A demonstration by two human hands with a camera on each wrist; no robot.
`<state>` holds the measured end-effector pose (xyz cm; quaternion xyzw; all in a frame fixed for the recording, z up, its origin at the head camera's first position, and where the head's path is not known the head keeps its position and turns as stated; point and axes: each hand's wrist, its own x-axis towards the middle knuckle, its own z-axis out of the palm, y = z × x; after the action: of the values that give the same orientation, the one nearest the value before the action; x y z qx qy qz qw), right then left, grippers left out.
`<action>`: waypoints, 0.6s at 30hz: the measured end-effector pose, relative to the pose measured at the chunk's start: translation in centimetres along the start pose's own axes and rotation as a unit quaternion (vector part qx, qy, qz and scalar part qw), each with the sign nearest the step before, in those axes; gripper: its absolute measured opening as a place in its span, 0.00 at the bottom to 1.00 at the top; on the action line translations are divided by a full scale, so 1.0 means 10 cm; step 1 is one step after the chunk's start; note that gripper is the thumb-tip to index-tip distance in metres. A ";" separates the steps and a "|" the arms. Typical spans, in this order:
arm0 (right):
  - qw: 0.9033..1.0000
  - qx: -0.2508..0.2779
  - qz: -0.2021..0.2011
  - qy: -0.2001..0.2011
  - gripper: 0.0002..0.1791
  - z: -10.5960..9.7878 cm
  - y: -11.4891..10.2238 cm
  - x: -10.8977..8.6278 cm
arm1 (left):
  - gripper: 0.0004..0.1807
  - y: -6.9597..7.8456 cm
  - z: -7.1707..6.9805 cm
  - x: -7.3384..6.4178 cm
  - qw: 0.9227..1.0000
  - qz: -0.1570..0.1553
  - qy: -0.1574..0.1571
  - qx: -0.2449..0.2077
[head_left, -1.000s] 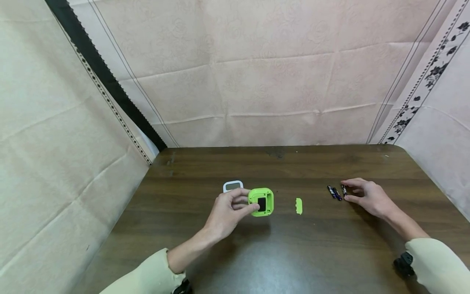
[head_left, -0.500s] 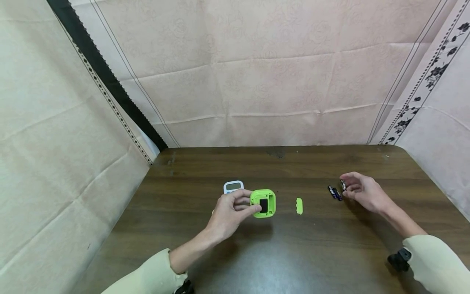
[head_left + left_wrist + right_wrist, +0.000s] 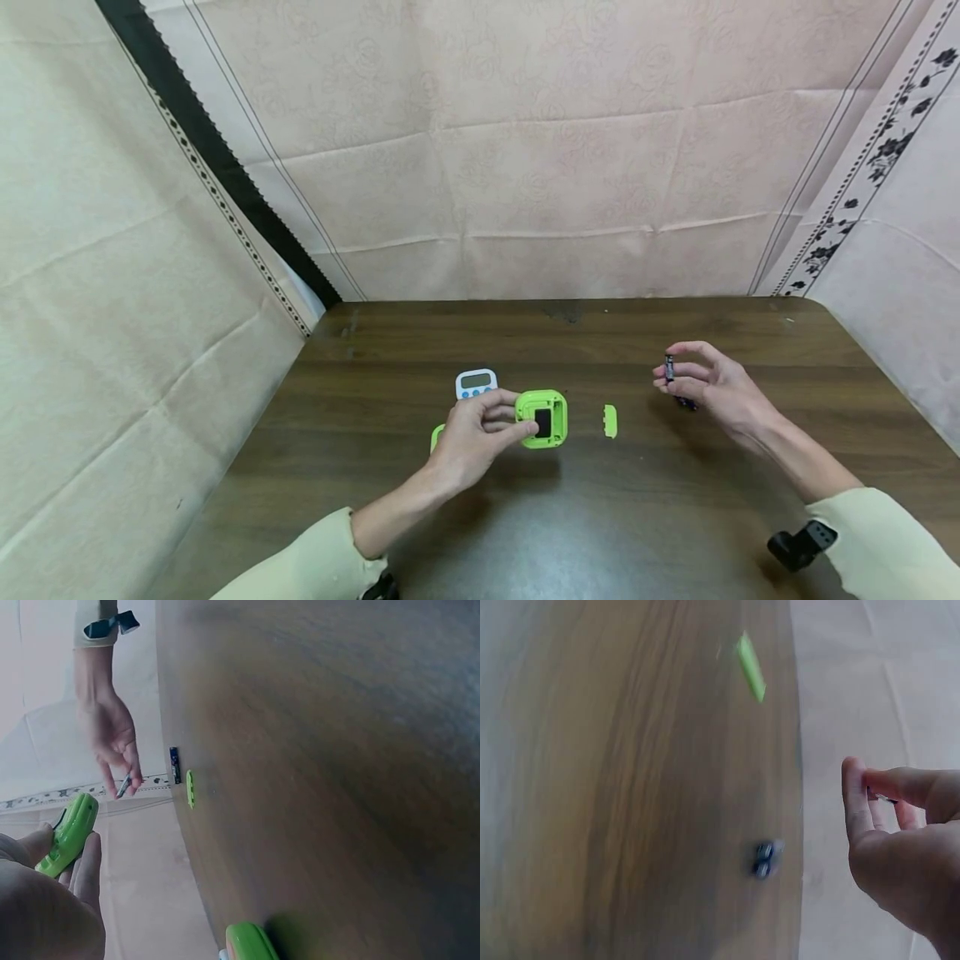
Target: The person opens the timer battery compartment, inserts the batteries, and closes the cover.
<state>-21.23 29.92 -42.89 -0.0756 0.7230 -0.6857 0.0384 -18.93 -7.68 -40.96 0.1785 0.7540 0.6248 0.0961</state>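
Note:
Thumb and fingers of my left hand (image 3: 468, 437) grip a lime-green square device (image 3: 553, 419), held above the table with its recessed back, black patch and slots facing up. Pinched in the fingertips of my right hand (image 3: 727, 396) is a small dark battery (image 3: 669, 368), raised off the table. Below that hand lie two more dark batteries (image 3: 763, 861) side by side, partly covered in the head view. Between the hands a thin lime-green battery cover (image 3: 610, 422) lies on the wood, touched by neither.
A white device (image 3: 476, 381) with a grey screen and blue buttons lies just behind my left hand. Another green-edged object (image 3: 437, 436) is mostly hidden by that hand. The brown table (image 3: 600, 517) ends at a pale cloth wall (image 3: 555, 192).
My right hand has lifted the battery off the table and carried it leftward, over the other two. My left hand has shifted slightly right with the green device, uncovering more of the objects behind it.

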 end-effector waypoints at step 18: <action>0.985 0.155 0.063 -0.030 0.14 0.78 -0.33 -0.15 | 0.17 -0.07 0.01 0.07 0.999 -0.025 0.002 -0.027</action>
<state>-18.30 22.29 -40.10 -0.0433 0.6099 -0.7830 0.1142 -19.67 -7.46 -41.64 0.1559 0.7414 0.6425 0.1147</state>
